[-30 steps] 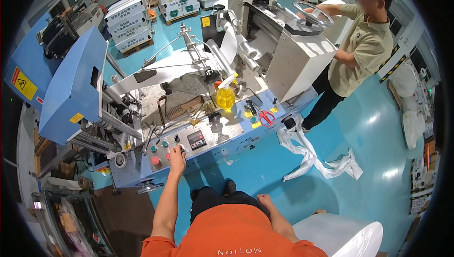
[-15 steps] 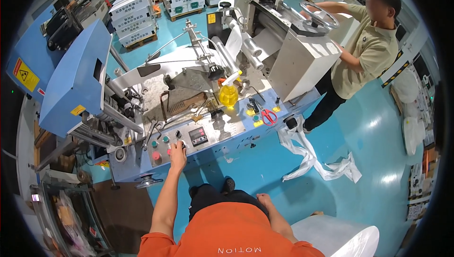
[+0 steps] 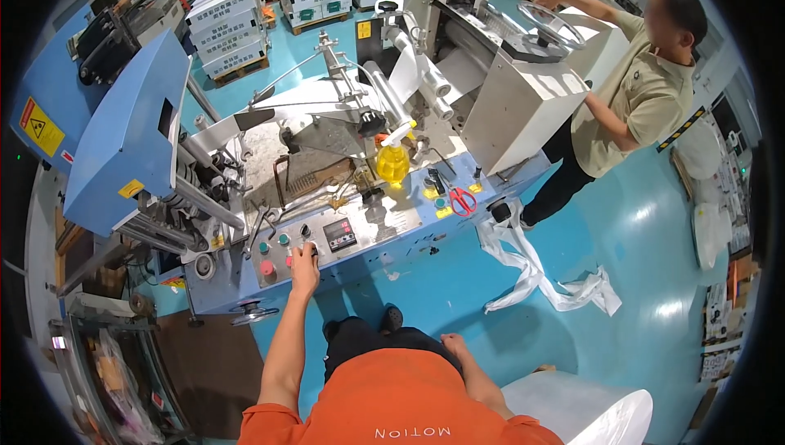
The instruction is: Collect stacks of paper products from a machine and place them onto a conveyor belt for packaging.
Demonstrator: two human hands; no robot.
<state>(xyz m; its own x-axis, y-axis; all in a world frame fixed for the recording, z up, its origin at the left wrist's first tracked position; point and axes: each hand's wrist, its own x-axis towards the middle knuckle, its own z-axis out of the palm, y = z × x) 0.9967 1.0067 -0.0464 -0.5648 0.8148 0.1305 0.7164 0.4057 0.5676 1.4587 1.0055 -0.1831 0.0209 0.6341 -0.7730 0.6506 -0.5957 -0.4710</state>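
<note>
My left hand (image 3: 305, 258) reaches up to the blue machine's control panel (image 3: 327, 242), fingertips on a black knob among the red and green round buttons, beside a small dark display with red digits. My right hand (image 3: 452, 344) hangs low by my hip over the teal floor, holding nothing, fingers loosely apart. A yellow spray bottle (image 3: 392, 160) stands on the machine top behind the panel. Red-handled scissors (image 3: 462, 200) lie to its right.
A person in a beige shirt (image 3: 646, 93) works at the white machine housing (image 3: 523, 110) on the right. Crumpled white film (image 3: 540, 277) lies on the floor. A large white roll (image 3: 585, 412) sits at lower right. Stacked boxes on pallets (image 3: 237, 20) stand behind.
My left hand stays on the control panel, barely shifted. The person at the right has moved slightly, arm still stretched over the white machine.
</note>
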